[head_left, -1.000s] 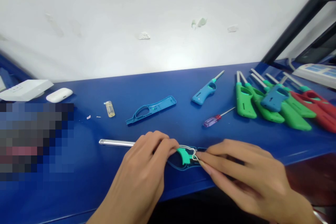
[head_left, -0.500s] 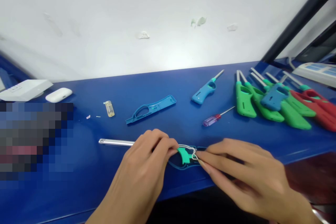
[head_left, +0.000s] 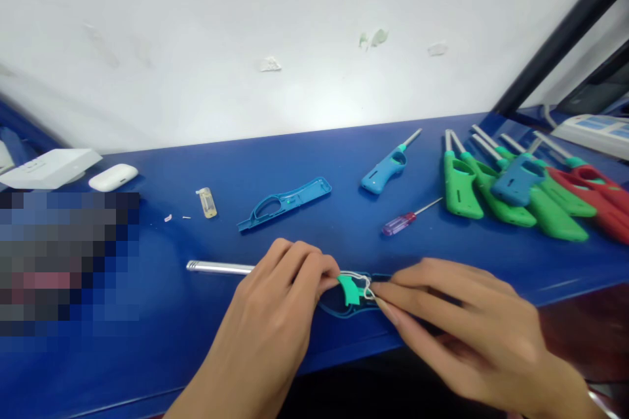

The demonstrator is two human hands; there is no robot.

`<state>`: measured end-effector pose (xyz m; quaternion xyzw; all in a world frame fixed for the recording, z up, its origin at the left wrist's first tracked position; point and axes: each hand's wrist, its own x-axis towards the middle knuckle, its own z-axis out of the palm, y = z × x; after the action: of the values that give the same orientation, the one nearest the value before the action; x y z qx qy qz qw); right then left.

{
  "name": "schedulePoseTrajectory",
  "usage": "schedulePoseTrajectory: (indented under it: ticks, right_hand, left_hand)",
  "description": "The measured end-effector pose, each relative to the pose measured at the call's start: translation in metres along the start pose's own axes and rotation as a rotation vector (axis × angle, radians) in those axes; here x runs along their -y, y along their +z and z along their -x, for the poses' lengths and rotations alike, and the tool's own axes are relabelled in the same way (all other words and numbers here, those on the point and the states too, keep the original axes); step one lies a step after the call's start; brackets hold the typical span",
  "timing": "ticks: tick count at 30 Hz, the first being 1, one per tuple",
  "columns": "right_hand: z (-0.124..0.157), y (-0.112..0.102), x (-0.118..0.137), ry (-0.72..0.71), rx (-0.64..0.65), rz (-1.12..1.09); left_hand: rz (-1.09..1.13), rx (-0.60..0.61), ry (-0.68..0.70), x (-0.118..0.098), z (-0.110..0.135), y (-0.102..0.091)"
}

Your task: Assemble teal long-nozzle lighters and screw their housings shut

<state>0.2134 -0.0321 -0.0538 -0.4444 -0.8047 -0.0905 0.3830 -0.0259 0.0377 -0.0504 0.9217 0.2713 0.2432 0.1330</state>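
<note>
A half-open blue lighter shell [head_left: 346, 306] lies at the near edge of the blue table [head_left: 304, 157], its metal tube [head_left: 219, 267] sticking out to the left. My left hand [head_left: 275, 314] presses the shell down, its fingertips curled beside a green trigger piece [head_left: 350, 289]. My right hand [head_left: 457, 321] pinches a thin white wire [head_left: 364, 283] right beside that trigger. Both hands hide most of the shell.
The other blue shell half [head_left: 285, 201] lies behind, with a small clear fuel tank [head_left: 206, 201] to its left. A whole blue lighter [head_left: 388, 167], a small screwdriver [head_left: 405, 218] and several green, blue and red lighters [head_left: 521, 186] lie to the right. White boxes [head_left: 49, 167] sit far left.
Almost nothing differs. My fingers have shifted very slightly to the right around the trigger and wire.
</note>
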Motion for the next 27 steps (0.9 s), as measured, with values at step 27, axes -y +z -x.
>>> schedulePoseTrajectory:
  ticks: [27]
  right_hand:
    - [-0.0035, -0.0012, 0.0004, 0.01, 0.011, -0.022]
  left_hand:
    - [0.003, -0.164, -0.001, -0.0101, -0.0051, -0.0035]
